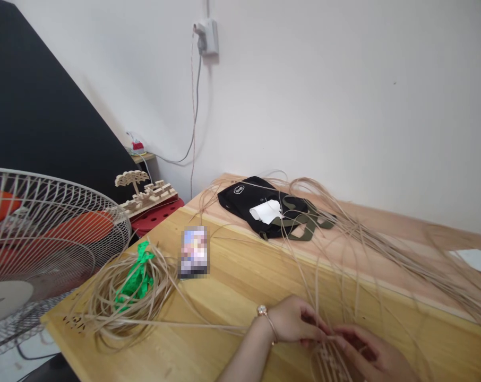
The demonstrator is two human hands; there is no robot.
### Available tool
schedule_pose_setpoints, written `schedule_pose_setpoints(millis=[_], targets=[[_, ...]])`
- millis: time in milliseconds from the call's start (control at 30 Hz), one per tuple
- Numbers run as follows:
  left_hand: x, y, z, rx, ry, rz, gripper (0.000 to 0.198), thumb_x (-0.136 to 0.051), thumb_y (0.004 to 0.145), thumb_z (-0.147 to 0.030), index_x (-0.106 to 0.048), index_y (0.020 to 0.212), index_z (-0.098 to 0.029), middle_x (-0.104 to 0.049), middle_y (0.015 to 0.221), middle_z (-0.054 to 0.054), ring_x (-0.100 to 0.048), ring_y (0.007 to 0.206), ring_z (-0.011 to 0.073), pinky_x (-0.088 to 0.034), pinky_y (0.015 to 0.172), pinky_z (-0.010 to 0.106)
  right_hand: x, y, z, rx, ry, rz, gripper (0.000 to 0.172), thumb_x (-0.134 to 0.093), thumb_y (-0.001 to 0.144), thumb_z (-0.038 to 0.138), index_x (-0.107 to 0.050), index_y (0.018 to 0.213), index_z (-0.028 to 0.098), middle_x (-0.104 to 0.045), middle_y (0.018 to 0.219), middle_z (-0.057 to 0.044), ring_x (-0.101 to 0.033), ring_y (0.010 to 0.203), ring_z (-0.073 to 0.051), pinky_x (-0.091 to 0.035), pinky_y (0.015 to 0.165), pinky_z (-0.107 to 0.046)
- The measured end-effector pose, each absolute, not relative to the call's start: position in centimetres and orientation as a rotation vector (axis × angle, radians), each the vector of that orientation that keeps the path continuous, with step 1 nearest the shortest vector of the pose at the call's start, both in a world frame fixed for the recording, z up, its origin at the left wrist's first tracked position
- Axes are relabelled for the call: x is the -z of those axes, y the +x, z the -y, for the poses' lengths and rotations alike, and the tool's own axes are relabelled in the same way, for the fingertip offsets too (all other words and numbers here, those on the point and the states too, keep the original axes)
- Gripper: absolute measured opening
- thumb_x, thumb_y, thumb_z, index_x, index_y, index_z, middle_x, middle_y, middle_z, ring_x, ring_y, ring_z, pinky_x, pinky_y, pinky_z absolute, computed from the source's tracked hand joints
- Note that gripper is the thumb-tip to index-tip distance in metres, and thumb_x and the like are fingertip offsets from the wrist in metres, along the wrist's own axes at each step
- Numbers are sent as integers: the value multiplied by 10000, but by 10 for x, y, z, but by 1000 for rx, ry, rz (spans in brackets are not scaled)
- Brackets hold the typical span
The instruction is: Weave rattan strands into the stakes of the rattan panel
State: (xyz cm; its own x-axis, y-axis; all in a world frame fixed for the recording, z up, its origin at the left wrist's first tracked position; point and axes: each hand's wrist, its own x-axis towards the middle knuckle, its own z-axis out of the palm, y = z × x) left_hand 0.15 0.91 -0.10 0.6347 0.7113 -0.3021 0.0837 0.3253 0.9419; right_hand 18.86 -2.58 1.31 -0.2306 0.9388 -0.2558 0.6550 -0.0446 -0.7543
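My left hand [294, 321], with a thin bracelet at the wrist, pinches a pale rattan strand at the top of a small woven piece [330, 363]. Close beside it, the thumb and fingers of my right hand [370, 350] are closed on the strands at the same edge. Long loose strands fan up and away from the weave across the table. The lower part of the woven piece runs out of the picture. A coil of rattan [101, 292], with a green strip of plastic [139, 278] in it, lies to the left; one strand stretches from it toward my left forearm.
A blurred-out phone-like object [194, 252] stands on the wooden table [224, 281]. Behind lie a black bag [240, 199], white paper [267, 211] and a long rattan bundle [384, 244]. A fan [57, 228] and a wooden model [145, 193] are at left.
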Motion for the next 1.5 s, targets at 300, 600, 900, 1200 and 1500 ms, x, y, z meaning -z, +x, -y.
schedule_pose_setpoints(millis=[300, 600, 900, 1200, 1500], targets=[[6, 2, -10, -482, 1160, -840, 468, -673, 504, -418, -649, 845, -98, -503, 527, -36, -393, 397, 37, -320, 417, 189, -33, 176, 24, -971, -1720, 2024, 296, -422, 767, 440, -626, 851, 241, -661, 817, -20, -602, 750, -184, -470, 666, -251], [4, 1, -9, -474, 1178, -862, 542, -684, 460, -473, -641, 837, -86, -510, 523, -33, -417, 395, 39, -313, 407, 181, -40, 166, 32, -694, -1834, 2162, 313, -350, 799, 418, -602, 824, 235, -651, 782, -25, -592, 728, -198, -431, 641, -290], [2, 0, -8, -473, 1192, -857, 506, -682, 490, -461, -632, 820, -80, -522, 568, -21, -401, 396, 27, -292, 399, 175, -38, 164, 37, -608, -1817, 2152, 316, -343, 802, 397, -609, 831, 228, -651, 780, -36, -592, 709, -196, -417, 615, -275], [-1, 0, -8, -444, 1183, -879, 513, -681, 484, -465, -626, 825, -85, -532, 585, -20, -405, 397, 22, -305, 403, 172, -34, 163, 36, -629, -1817, 2061, 307, -370, 785, 397, -618, 829, 221, -652, 735, -39, -592, 678, -193, -418, 594, -275], [-4, -1, -8, -460, 1184, -853, 484, -685, 489, -442, -635, 810, -84, -506, 527, -34, -408, 379, 27, -306, 395, 172, -30, 167, 32, -931, -1708, 1880, 281, -441, 740, 379, -594, 908, 215, -643, 721, -19, -586, 631, -159, -451, 562, -239]])
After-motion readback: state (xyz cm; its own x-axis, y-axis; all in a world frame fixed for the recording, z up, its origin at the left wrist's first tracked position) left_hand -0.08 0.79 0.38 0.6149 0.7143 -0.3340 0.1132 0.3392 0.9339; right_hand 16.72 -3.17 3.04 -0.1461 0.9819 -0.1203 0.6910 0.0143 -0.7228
